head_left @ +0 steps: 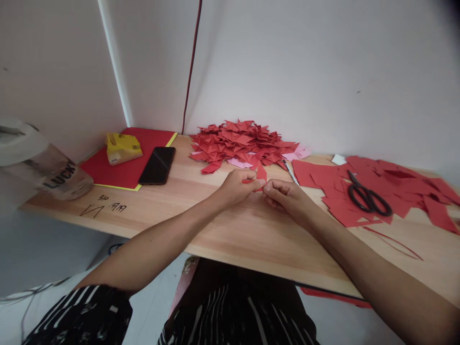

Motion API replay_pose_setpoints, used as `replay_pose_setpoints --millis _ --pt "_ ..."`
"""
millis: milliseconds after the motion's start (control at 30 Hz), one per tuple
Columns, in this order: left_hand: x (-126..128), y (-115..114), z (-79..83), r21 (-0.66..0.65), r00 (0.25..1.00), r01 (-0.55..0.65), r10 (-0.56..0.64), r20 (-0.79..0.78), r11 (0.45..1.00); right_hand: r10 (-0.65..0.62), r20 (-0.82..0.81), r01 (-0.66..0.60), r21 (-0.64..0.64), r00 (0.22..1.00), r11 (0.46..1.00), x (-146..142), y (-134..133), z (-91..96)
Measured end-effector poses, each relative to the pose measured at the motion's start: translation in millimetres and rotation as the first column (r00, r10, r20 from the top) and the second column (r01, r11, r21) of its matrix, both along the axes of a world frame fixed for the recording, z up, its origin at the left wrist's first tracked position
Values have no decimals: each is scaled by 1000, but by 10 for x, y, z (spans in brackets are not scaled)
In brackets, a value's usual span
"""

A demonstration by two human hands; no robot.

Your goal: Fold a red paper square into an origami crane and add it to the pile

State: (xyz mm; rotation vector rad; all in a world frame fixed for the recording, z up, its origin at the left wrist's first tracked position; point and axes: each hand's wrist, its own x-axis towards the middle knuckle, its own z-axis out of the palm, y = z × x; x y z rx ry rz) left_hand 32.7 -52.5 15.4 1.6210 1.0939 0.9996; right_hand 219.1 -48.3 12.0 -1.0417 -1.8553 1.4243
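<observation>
A small folded piece of red paper (261, 174) is pinched between my two hands, just above the wooden table (215, 225). My left hand (241, 186) grips its left side with thumb and fingers. Closed at the lower right edge of the paper, my right hand (283, 192) has its thumb and fingertips meeting the left hand's. Right behind the hands rises a heap of folded red paper pieces (244, 139), with a few pink ones (240, 163) among them. The fingers cover part of the held paper.
To the right, black-handled scissors (368, 199) lie on loose red paper sheets (309, 173). A pen (291, 172) lies beside them. At left are a black phone (157, 165), a yellow packet (124, 147) on red sheets (104, 170), and a clear bottle (53, 172). A wall stands behind.
</observation>
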Motion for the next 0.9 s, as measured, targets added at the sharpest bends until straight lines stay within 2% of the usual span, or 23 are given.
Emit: replay_pose_setpoints --millis 133,367,667,900 --pt "1 1 0 3 1000 5 -5 14 1000 -7 -11 7 -10 1000 1000 -6 6 -4" --pt "24 -1 -47 -96 992 45 -34 121 994 -8 -40 8 -18 999 1000 9 24 -32" --pt "31 -24 -3 -84 983 54 -39 180 995 10 -48 -11 -15 999 1000 7 18 -6" --pt "26 -6 -32 -56 979 68 -56 194 996 7 -27 -7 -5 1000 1000 12 29 -25"
